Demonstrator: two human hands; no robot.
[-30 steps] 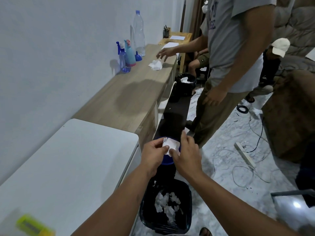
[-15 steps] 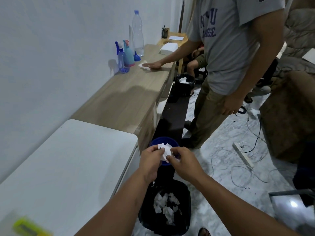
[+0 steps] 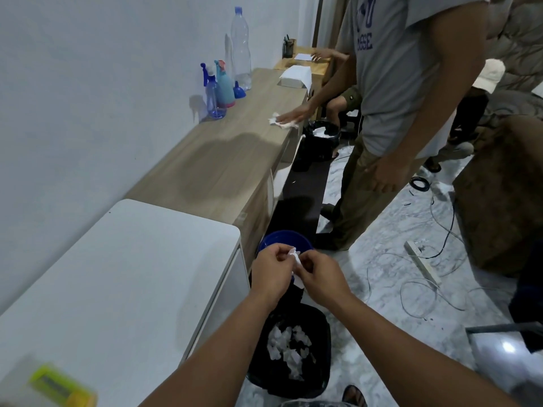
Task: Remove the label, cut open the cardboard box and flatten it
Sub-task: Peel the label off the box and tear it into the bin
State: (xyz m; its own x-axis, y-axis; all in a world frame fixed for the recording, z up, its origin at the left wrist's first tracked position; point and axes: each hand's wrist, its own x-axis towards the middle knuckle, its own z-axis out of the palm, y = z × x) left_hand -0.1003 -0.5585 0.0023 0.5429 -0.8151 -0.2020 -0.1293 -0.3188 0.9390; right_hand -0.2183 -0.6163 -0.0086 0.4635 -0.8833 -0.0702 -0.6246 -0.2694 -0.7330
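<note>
A black bin (image 3: 320, 377) holding white scraps (image 3: 289, 348) stood on the floor nearest the camera, beside a white bench (image 3: 117, 274). Above it, the left hand (image 3: 271, 273) and right hand (image 3: 318, 276) met, the fingers of both pinched closed on a crumpled white label (image 3: 296, 261). Beyond lay a blue bucket (image 3: 274, 240). Farther off, a standing person's hand (image 3: 293, 115) pressed a tissue (image 3: 274, 121) onto a wooden bench (image 3: 223, 160).

Paper scraps (image 3: 289, 346) in bin (image 3: 321, 374), right of table (image 3: 117, 274).

two spray bottles (image 3: 219, 89), two black bins (image 3: 293, 374), one water bottle (image 3: 241, 45)
</note>
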